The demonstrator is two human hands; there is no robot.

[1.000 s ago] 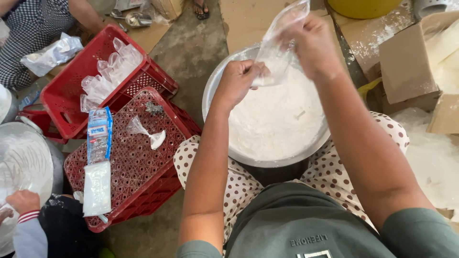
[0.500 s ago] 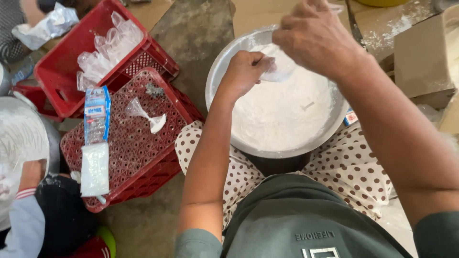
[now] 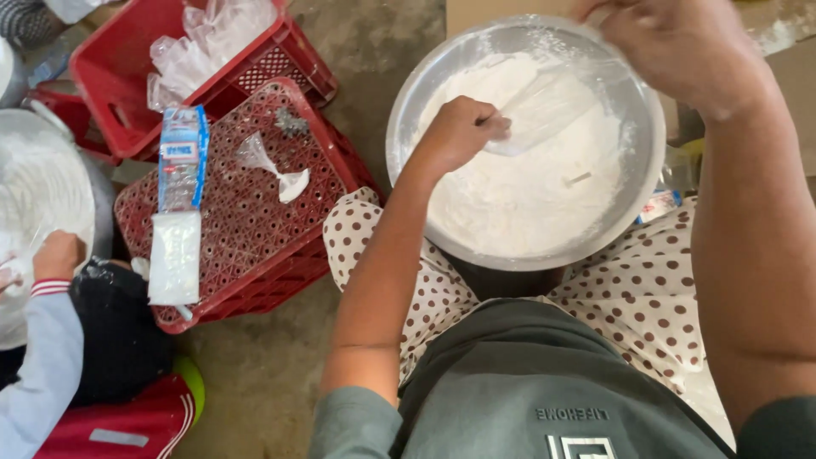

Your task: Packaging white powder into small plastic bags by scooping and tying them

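I see my left hand [image 3: 459,132] clenched on one edge of a clear plastic bag [image 3: 544,110], and my right hand [image 3: 680,47] closed on the other edge higher up, so the bag hangs open just above the white powder [image 3: 518,195] inside the metal bowl [image 3: 408,127] on my lap. To my left an upturned red crate [image 3: 255,212] carries a filled packet [image 3: 174,259] and a small twisted bag [image 3: 272,166] (another person's hand [image 3: 58,255] is at a second bowl [image 3: 42,187] there).

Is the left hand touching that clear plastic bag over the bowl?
Touching. The head view shows the left hand closed on the edge of the bag, no gap between them, above the bowl.
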